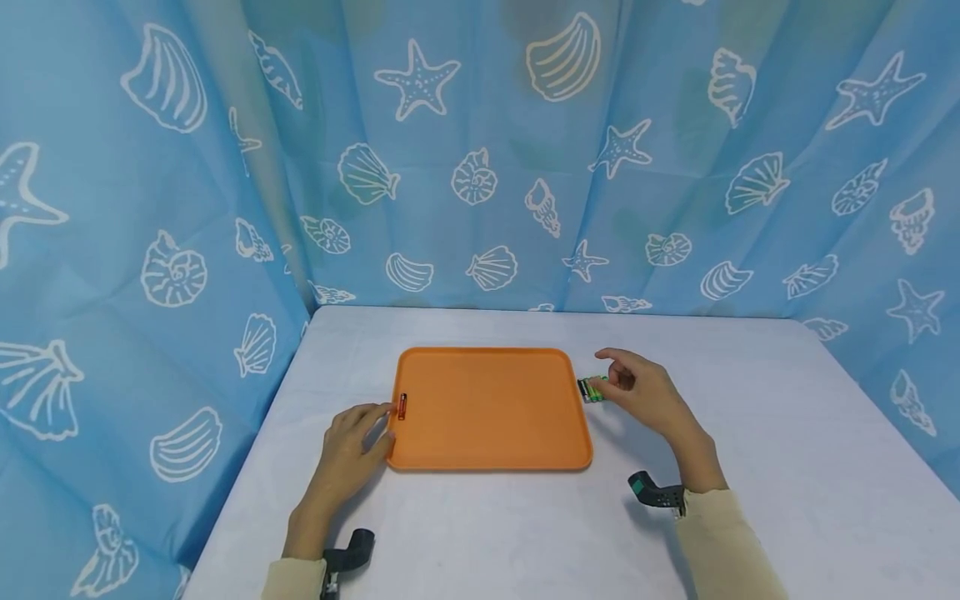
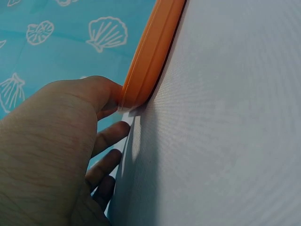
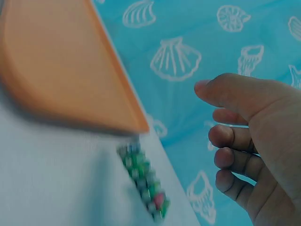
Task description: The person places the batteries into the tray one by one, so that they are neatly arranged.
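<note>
A flat orange tray (image 1: pixel 491 408) lies on the table. Upright along its left side, a single red battery (image 1: pixel 402 407) rests on the tray floor. My left hand (image 1: pixel 348 450) touches the tray's left rim, with thumb and fingers apart; in the left wrist view the thumb meets the orange edge (image 2: pixel 148 61) near a corner. Just outside the right rim lies a row of mostly green batteries (image 1: pixel 587 391), partly covered by my right hand (image 1: pixel 647 392). That hand hovers with loosely bent fingers and nothing between them. In the right wrist view, the blurred batteries (image 3: pixel 143 181) lie apart from the fingers.
The table has a white cloth (image 1: pixel 487 533). Blue curtains (image 1: pixel 480 167) with white shell and starfish prints stand behind it and along the left. Each wrist carries a small black camera mount, one on the left (image 1: pixel 352 550) and one on the right (image 1: pixel 656 492).
</note>
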`<state>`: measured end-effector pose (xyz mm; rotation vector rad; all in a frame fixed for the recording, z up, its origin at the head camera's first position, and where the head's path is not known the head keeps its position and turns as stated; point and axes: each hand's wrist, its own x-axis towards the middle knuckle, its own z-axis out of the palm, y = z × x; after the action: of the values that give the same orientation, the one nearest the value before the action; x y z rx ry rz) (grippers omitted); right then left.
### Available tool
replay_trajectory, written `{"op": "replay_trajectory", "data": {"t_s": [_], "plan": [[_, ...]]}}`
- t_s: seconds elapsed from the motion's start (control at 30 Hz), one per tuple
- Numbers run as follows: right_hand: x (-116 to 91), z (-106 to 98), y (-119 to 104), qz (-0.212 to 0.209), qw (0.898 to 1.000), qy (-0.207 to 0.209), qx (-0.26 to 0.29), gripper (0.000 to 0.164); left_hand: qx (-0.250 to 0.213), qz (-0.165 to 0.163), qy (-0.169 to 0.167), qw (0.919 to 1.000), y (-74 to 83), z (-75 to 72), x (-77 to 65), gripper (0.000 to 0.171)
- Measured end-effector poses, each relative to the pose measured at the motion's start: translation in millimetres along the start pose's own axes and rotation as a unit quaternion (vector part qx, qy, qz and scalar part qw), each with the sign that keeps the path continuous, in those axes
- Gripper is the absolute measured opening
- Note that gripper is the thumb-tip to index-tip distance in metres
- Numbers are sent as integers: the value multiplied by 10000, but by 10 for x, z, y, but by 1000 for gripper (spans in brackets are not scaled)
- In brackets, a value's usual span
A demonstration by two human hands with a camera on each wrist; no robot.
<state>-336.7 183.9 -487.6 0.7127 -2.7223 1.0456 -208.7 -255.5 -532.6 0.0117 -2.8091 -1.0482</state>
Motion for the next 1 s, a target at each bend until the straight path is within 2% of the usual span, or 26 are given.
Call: {"op": "replay_trajectory", "data": {"t_s": [0.1,0.27,0.47,0.63,0.8,1.0], "plan": [[-52,-87,141,71,9998,-155,-87,47,8,10,-23,10000,2,4,-11,46],[-93,-199,384,444,9982,-406,32,53,11,29,-8,10000,-5,-14,-20,45],[-104,-141,608,733,9932,-844,322,55,27,173,73,9998,-16,-20,-23,45],[-114,-60,706,820,9915,-992,172,49,-7,217,111,9997,-4,-4,-28,44],[-76,-22,714,771,9923,-969,49,45,32,291,157,9994,-1,-12,-14,44],[-69,-7,730,856,9914,-991,-46,43,64,95,12,9999,10,-15,-3,46]]}}
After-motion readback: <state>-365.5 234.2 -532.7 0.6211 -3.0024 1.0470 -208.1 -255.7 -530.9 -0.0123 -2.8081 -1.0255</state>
